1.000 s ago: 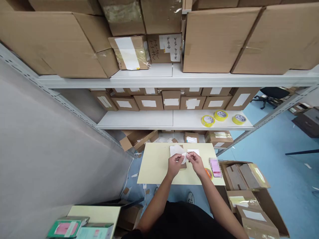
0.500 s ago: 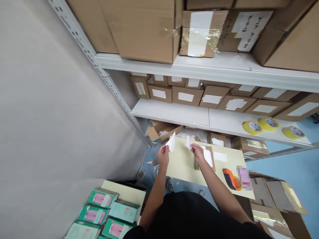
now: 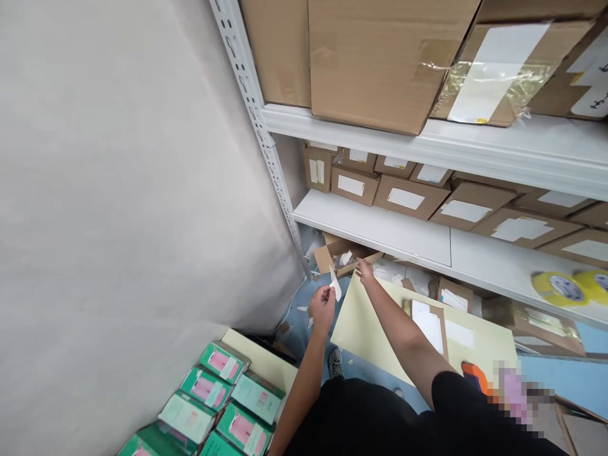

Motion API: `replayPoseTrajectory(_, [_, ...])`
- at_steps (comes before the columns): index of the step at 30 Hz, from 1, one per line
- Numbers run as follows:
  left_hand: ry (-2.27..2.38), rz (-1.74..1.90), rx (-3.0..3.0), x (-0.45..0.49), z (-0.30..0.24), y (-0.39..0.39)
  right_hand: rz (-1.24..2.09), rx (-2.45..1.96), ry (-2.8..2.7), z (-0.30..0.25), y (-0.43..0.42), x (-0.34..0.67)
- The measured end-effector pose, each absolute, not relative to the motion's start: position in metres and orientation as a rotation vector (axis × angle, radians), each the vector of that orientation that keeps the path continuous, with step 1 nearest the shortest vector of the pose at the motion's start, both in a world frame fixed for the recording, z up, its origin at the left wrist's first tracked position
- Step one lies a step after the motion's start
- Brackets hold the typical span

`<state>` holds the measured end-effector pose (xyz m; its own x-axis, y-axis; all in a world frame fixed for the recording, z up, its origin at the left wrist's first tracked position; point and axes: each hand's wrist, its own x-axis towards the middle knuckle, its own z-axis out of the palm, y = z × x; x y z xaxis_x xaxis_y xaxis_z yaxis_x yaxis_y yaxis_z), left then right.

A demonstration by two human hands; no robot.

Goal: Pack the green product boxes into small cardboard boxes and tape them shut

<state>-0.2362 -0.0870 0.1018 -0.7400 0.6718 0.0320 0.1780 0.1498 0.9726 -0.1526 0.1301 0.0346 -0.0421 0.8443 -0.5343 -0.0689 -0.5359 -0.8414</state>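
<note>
My left hand (image 3: 323,304) pinches a small curled piece of white paper (image 3: 335,286) over the floor, just left of the table. My right hand (image 3: 365,271) reaches over the far left corner of the pale yellow table (image 3: 365,316), its fingers stretched out and holding nothing. Just beyond those fingers is an open cardboard box (image 3: 325,258) with white scraps in it. A crumpled white scrap (image 3: 346,258) shows at the box opening; whether it is falling or resting I cannot tell. On the table lies a flat cardboard box (image 3: 444,329) with white labels on top.
A metal shelf (image 3: 370,228) holding several labelled cartons (image 3: 403,197) runs above the table. Yellow tape rolls (image 3: 560,288) sit on it. An orange tool (image 3: 475,378) lies at the table's right. Green boxes (image 3: 206,386) stand lower left, beside a grey wall (image 3: 142,190).
My right hand has moved left and away from me to the open box, and its paper has left its fingers. The left hand still holds its piece. The view has swung left.
</note>
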Motion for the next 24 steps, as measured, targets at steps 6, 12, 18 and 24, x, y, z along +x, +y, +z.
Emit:
replayPoseTrajectory(6, [1.959,1.226,1.486,-0.223,0.084,-0.063,1.927,-1.377,-0.824,0.036,0.043,-0.07])
replayPoseTrajectory(12, [1.646,0.941,2.082,-0.142,0.059,-0.035,1.722,-1.432,-0.7,0.055,-0.019,0.025])
replayPoseTrajectory(18, [1.265,0.895,2.218,-0.052,0.046,-0.028,1.339,-1.539,-0.392,0.044,-0.028,0.105])
replayPoseTrajectory(24, [1.556,1.07,1.337,0.007,0.026,-0.027,1.335,-1.496,-0.229,0.033,-0.036,0.176])
